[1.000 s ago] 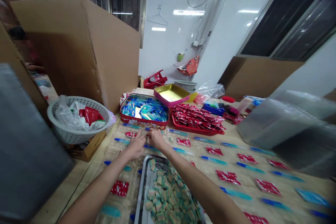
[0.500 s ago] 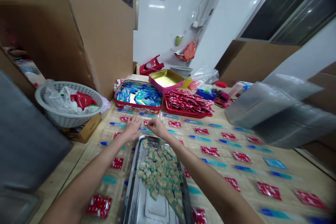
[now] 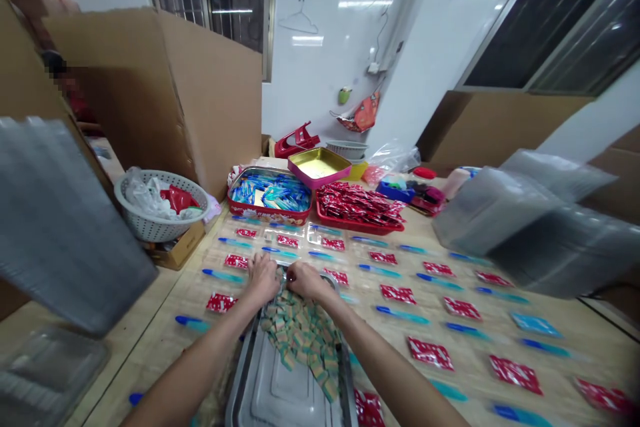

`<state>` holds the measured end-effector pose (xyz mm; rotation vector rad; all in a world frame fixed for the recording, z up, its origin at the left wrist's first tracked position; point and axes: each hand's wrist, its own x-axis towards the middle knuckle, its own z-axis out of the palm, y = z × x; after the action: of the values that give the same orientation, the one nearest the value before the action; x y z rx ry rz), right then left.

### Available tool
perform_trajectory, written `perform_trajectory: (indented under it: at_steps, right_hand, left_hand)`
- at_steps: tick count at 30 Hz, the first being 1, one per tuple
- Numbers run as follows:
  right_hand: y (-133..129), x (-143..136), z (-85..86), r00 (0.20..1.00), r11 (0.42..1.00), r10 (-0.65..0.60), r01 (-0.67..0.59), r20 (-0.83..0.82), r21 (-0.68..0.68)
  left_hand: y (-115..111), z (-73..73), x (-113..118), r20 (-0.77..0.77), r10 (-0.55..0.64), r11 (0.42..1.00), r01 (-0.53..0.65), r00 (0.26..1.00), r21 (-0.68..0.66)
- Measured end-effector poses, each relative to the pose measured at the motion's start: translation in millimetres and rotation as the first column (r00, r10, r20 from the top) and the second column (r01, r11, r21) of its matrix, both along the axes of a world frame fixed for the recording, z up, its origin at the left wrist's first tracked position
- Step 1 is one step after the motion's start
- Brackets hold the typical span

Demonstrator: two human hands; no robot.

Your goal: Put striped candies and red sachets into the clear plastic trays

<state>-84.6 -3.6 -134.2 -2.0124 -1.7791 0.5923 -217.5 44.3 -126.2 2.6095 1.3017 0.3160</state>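
A metal tray [image 3: 267, 397] lies in front of me, its far part heaped with small striped green-and-beige blocks [image 3: 300, 327]. At the tray's far end, my left hand [image 3: 264, 279] is bent down over the left corner with its fingers curled. Close beside it, my right hand [image 3: 304, 280] has thumb and fingers pinched together at the edge of the blocks. Whatever lies in the fingers of either hand is hidden. Around the tray stand rows of clear plastic cases, each with a blue pen [image 3: 380, 271] and a red patterned packet [image 3: 397, 293].
Behind the rows are a tin of blue pens [image 3: 270, 215] and a red tray of red packets [image 3: 350, 225]. A grey colander [image 3: 150, 227] with plastic bags stands left. Stacked clear plastic cases [image 3: 500, 213] rise at right, and more [image 3: 65, 227] at left.
Both hands have come back from above the cases beyond the tray to the blocks at its far end. The camera view has shifted slightly.
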Motion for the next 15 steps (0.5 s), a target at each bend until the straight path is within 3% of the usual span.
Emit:
perform_trajectory:
  at_steps: [8, 12, 15]
  right_hand:
    - [-14, 9, 2.8, 0.956, 0.994, -0.001, 0.032, -0.292, 0.104]
    - [-30, 12, 8.5, 0.896, 0.986, 0.027, 0.048, -0.443, 0.158]
    - [-49, 10, 17.3, 0.814, 0.958, 0.096, 0.082, -0.573, 0.276]
  left_hand:
    - [-3, 2.2, 5, 0.166, 0.045, 0.992, -0.024, 0.985, -0.128]
    - [-5, 7.6, -1, 0.334, 0.079, 0.969, 0.007, 0.939, -0.248]
    - [-16, 9.9, -10, 0.453, 0.09, 0.93, 0.088, 0.887, -0.357]
